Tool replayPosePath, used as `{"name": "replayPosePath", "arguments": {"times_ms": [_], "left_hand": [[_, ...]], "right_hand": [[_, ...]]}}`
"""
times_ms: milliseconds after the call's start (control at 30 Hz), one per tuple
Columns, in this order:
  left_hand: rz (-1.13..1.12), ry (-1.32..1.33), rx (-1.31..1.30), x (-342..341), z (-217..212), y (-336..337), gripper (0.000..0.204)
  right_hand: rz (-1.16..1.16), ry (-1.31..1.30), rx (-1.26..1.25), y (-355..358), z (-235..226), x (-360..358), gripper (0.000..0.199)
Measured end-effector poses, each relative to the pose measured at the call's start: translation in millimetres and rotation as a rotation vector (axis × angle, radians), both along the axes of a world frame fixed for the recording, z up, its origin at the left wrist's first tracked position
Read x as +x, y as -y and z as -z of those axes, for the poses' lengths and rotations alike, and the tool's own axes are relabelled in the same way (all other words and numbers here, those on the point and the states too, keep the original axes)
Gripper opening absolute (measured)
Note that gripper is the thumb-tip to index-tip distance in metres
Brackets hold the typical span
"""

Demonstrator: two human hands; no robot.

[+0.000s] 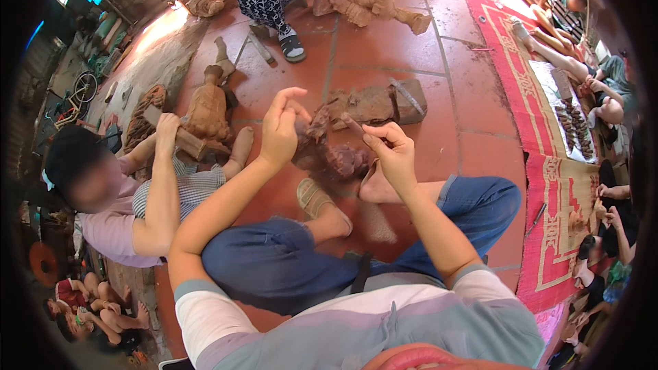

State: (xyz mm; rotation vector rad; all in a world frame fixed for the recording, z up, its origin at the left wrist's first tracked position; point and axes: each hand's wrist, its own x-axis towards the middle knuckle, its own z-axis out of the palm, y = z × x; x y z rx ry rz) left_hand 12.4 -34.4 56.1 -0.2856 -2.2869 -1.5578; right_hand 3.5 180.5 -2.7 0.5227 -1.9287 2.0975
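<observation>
On the floor (384, 51), the carved piece (346, 162) has a wooden block (370, 107) just behind it, a bar (408, 99) crossing the block's right end. Left of the block is a carved figure (209, 108); a larger statue (373, 3) lies farther back. Along the right runs a mat (558, 199), a tool (537, 219) near its left edge.

Carving (346, 162) dark reddish-brown, stick (352, 125) brown; floor tiles (391, 48) terracotta; mats (538, 199) red with tan motifs; jeans (267, 253) blue; co-worker's trousers (258, 5) black with white pattern
</observation>
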Motion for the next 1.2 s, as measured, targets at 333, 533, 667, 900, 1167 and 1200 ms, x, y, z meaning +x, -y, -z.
{"name": "replayPosePath", "arguments": {"times_ms": [333, 533, 667, 900, 1167, 1200], "left_hand": [[-0.003, 0.042, -0.050, -4, -1, 2, 0.035], [-0.005, 0.000, 0.040, 3, 9, 14, 0.033], [0.021, 0.074, 0.027, 1, 2, 11, 0.033], [0.020, 0.071, 0.028, 1, 6, 9, 0.034], [0.116, 0.126, 0.055, -3, 2, 19, 0.037], [0.127, 0.110, 0.041, -3, -1, 19, 0.037]], "right_hand": [[-0.045, 0.093, -0.050, 6, 13, 10, 0.017], [-0.060, -0.016, -0.165, 27, -53, 3, 0.016], [-0.056, -0.085, -0.040, 35, 0, 16, 0.011], [0.002, 0.696, -0.318, -74, 125, 50, 0.015], [-0.124, 0.780, -0.545, -102, 136, 49, 0.021], [-0.127, 0.774, -0.537, -102, 136, 48, 0.020]]}}
